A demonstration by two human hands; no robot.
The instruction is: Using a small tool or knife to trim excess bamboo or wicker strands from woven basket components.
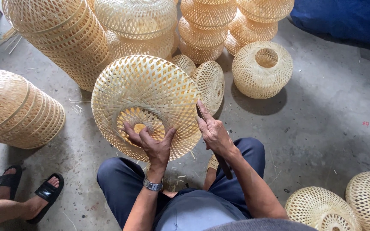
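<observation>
the left hand (150, 143) grips the rim of a woven bamboo lampshade (146, 102). the right hand (213, 130) clasps a dark knife (223, 164) at the lampshade's edge, beside a smaller woven shade (210, 85)

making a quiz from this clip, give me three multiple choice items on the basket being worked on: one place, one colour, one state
1. Where does the woven basket in hand rest?
A. hung on a wall
B. over the person's knees, above the concrete floor
C. on a table

2. What colour are the trousers?
A. dark blue
B. white
C. red

3. What is the left hand doing?
A. lying flat on the floor
B. holding a cup
C. gripping the rim of the basket's opening

Answers:
1 B, the basket sits just above the bent legs.
2 A, both trouser legs show dark blue.
3 C, its fingers curl into the round opening, while the right hand holds a dark-handled blade at the basket's edge.
</observation>
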